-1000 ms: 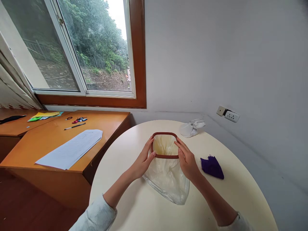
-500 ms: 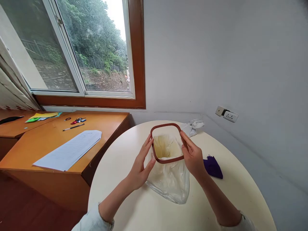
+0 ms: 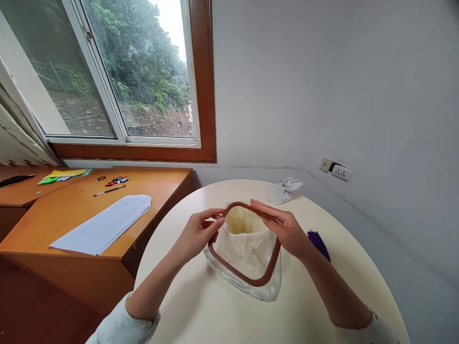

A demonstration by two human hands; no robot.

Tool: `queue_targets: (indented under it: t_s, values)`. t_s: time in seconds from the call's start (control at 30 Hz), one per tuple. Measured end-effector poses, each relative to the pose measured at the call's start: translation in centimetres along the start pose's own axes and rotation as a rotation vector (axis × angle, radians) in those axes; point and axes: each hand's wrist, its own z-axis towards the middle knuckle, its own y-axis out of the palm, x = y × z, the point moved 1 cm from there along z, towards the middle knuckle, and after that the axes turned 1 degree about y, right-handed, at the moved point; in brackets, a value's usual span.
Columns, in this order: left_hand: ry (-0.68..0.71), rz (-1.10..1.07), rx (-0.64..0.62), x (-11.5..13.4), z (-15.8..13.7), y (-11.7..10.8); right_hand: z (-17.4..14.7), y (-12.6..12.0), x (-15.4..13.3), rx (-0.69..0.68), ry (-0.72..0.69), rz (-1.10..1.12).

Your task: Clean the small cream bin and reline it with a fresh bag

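Note:
Between my hands is a reddish-brown square rim with rounded corners [image 3: 233,268], like the ring of a waste bin. It is tilted, its near side low. Through and below it stands a pale bin [image 3: 241,222] lined with a clear plastic bag [image 3: 247,248], whose loose edge hangs down around the outside to the table. My left hand [image 3: 201,234] pinches the rim's far left corner between thumb and fingers. My right hand [image 3: 287,229] holds the far right side, fingers stretched along the top; its thumb is hidden.
A crumpled clear plastic bag [image 3: 283,191] lies at the back of the round cream table [image 3: 172,282]. Dark purple cloth [image 3: 319,245] is beside my right forearm. To the left, a wooden desk [image 3: 161,184] bears papers [image 3: 103,222], a pen [image 3: 109,190] and small items.
The rim has come down and toward me, its near side dropping low in front of the bin. Both hands have shifted their grip to its far part.

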Motion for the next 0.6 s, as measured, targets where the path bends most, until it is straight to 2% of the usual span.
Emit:
queue_targets:
  t_s: [0.13, 0.27, 0.47, 0.6]
  values:
    - [-0.004, 0.062, 0.127, -0.3, 0.5, -0.3, -0.3, 0.1, 0.0, -0.002, -0.006, 0.125]
    - [0.018, 0.120, 0.233, -1.1, 1.4, -0.9, -0.8, -0.2, 0.3, 0.018, -0.012, 0.143]
    - [0.085, 0.123, 0.314, -2.0, 2.6, -0.7, -0.8, -0.1, 1.2, 0.105, 0.080, 0.123]
    - [0.120, 0.135, 0.311, -1.9, 3.0, -0.2, -0.2, 0.6, 1.6, 0.081, 0.069, 0.125]
